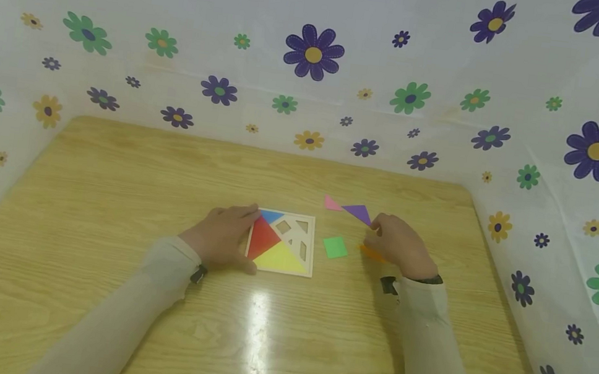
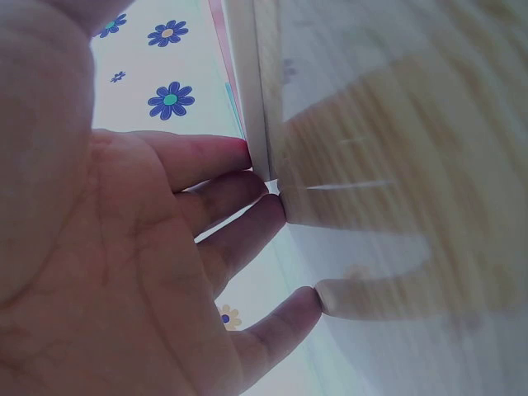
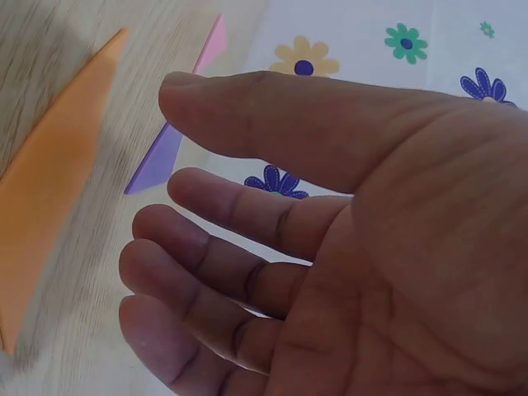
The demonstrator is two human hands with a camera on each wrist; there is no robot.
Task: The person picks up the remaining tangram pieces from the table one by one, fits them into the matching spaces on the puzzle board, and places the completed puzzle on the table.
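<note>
A wooden tangram board [image 1: 314, 239] lies on the table with a blue triangle [image 1: 271, 216], a red triangle [image 1: 264, 239] and a yellow triangle [image 1: 280, 259] set in it; several recesses are bare. My left hand [image 1: 221, 237] rests along its left side, fingertips touching the edge in the left wrist view [image 2: 157, 214]. Over the table to the right, my right hand [image 1: 403, 246] hovers by a purple triangle [image 1: 359, 212], thumb and fingers apart and holding nothing in the right wrist view. Partly under that hand lies an orange piece [image 1: 372, 254].
Between board and right hand lies a green square [image 1: 335, 247]. A pink triangle [image 1: 332, 204] touches or nearly touches the purple one's left tip. White flower-printed sheeting [image 1: 348, 62] stands along the back and both sides of the wooden table [image 1: 137, 179].
</note>
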